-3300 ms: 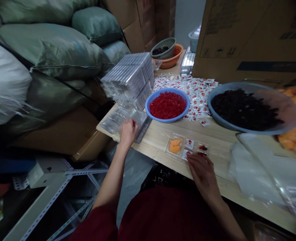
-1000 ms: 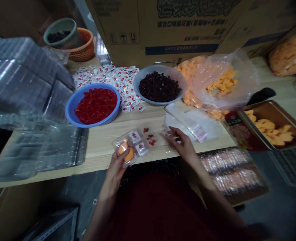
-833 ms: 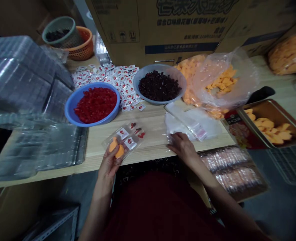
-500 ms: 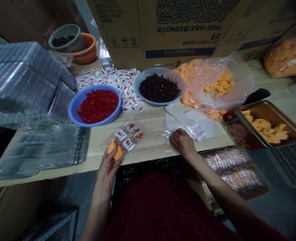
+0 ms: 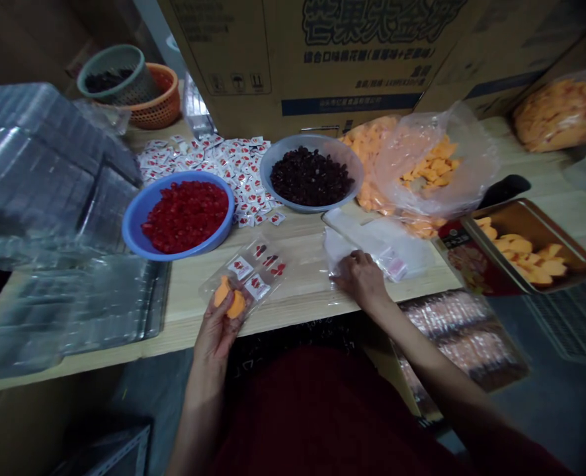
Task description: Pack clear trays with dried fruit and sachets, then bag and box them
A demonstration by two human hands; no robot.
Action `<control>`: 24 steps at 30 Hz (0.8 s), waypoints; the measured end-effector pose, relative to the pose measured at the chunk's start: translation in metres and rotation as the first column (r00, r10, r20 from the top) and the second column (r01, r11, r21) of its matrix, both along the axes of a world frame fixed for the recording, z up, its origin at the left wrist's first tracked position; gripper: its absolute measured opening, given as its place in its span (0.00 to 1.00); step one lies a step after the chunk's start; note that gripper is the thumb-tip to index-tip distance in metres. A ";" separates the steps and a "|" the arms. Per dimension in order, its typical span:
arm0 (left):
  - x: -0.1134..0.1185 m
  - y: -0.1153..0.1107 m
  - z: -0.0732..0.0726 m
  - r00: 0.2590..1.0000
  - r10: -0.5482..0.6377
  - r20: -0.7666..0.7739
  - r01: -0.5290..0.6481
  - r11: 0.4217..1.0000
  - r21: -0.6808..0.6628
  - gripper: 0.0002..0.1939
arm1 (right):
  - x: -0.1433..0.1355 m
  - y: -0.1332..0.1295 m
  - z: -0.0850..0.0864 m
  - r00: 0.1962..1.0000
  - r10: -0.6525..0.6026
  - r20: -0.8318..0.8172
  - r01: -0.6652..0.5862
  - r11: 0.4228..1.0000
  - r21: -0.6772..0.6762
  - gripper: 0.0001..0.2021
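My left hand is closed on the near corner of a clear plastic tray, just over the table's front edge. In the tray lie orange pieces, two small white sachets with red print, and a few dark and red bits. Over to the right, my right hand has its fingers bent together at the edge of a stack of clear plastic bags. Its fingertips are partly hidden, and a thin clear film shows beside them.
Behind the tray stand a blue bowl of red pieces, a pale bowl of dark pieces and a heap of sachets. Stacked clear trays rise at left. At right are a bag of orange pieces and a tin.
My view has shifted slightly. The left hand still holds the tray, and the right hand stays at the bags with its fingers drawn in a little.
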State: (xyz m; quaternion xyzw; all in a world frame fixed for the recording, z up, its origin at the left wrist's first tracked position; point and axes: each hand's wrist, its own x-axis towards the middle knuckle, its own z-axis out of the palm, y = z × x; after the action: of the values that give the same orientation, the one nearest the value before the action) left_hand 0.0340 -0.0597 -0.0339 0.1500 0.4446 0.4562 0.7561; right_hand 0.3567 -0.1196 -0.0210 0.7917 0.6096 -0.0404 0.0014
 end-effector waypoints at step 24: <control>0.037 -0.015 0.011 0.997 -0.064 0.052 0.064 0.998 -0.002 0.25 | 0.050 0.021 -0.021 0.247 -0.162 -0.955 0.115 0.984 -0.137 0.22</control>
State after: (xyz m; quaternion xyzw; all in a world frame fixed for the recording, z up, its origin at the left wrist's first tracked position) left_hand 0.0708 -0.0751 -0.0234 0.1509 0.4207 0.4347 0.7819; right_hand 0.4064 -0.0984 -0.0418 0.6538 0.4119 -0.5246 -0.3573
